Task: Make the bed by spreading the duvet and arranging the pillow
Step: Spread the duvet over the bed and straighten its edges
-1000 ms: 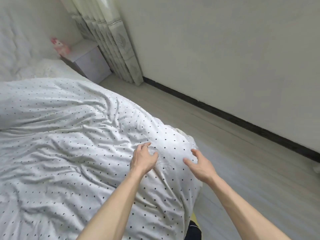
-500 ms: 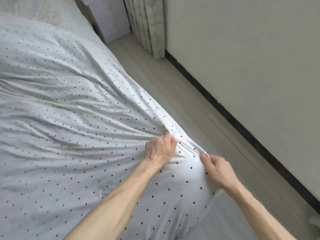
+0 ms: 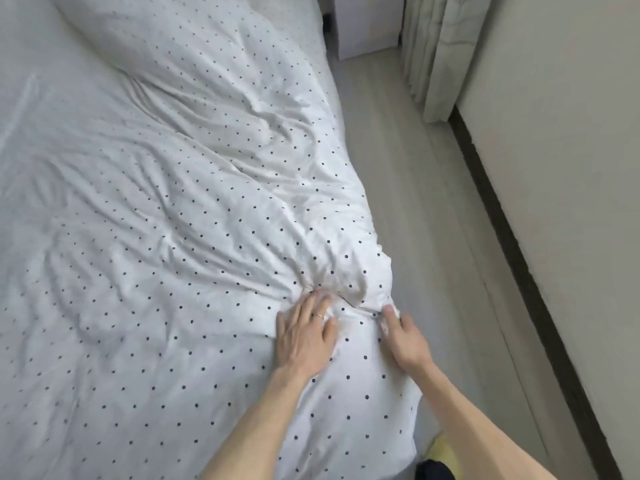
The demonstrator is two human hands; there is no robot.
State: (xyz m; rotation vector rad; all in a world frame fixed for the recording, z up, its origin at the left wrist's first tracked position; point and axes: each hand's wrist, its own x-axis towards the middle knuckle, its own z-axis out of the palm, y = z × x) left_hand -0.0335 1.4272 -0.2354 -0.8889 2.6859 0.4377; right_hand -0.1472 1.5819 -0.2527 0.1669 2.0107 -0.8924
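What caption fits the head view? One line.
Both hands, left and right, press the dotted duvet at the bed's corner.

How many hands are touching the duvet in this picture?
2. The left hand, wearing a ring, lies on the white black-dotted duvet near its corner; the right hand holds the duvet's edge beside the floor.

A wide bed (image 3: 41, 98) fills the left and middle of the view, with plain white sheet showing along its far left side. Directly on it lies a white fabric duvet with small dark dots (image 3: 194, 258), rumpled into long creases that run toward its near right corner, where the cloth bunches and hangs over the bed's edge. Beside the bed runs a pale grey plank floor (image 3: 426, 237), on which a small white cabinet (image 3: 367, 26) stands at the far end.
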